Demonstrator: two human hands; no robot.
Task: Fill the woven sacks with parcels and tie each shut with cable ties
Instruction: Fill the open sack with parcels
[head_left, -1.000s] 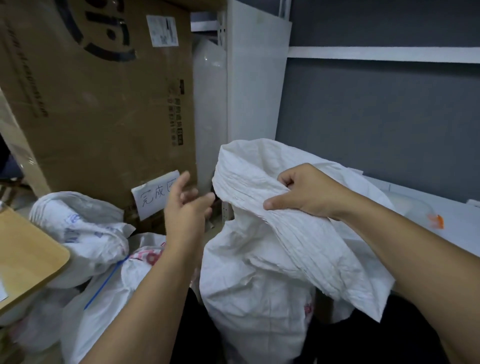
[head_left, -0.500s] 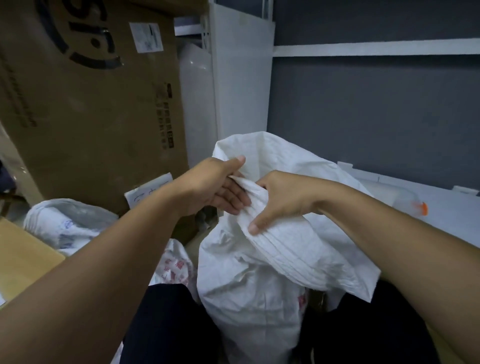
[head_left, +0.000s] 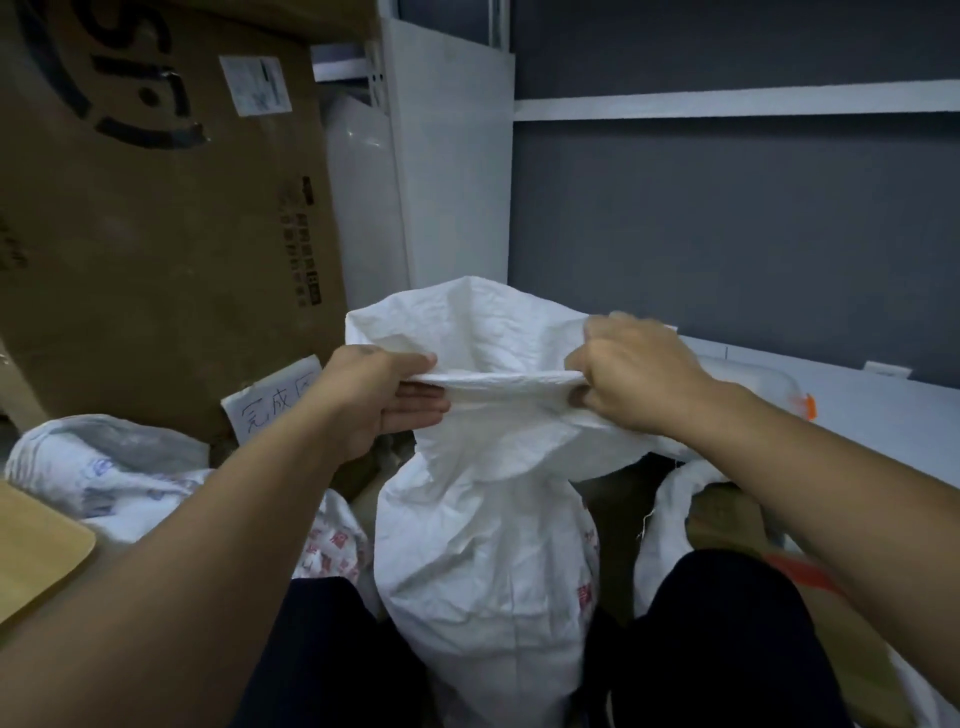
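A full white woven sack (head_left: 483, 561) with red print stands upright between my knees. Its loose top is pulled out flat sideways between my hands. My left hand (head_left: 384, 400) pinches the left end of the folded rim, thumb on top and fingers underneath. My right hand (head_left: 628, 374) grips the right end in a closed fist. The sack's contents are hidden. No cable tie is visible.
A big cardboard box (head_left: 156, 234) leans at the left with a handwritten paper label (head_left: 270, 400) at its foot. Filled sacks (head_left: 104, 467) lie at the lower left beside a wooden board (head_left: 36, 551). Another sack (head_left: 670, 525) and a white shelf (head_left: 857, 415) are at the right.
My left hand came in from open air and took hold of the sack's top. Both hands then moved apart, stretching the rim flat between them.
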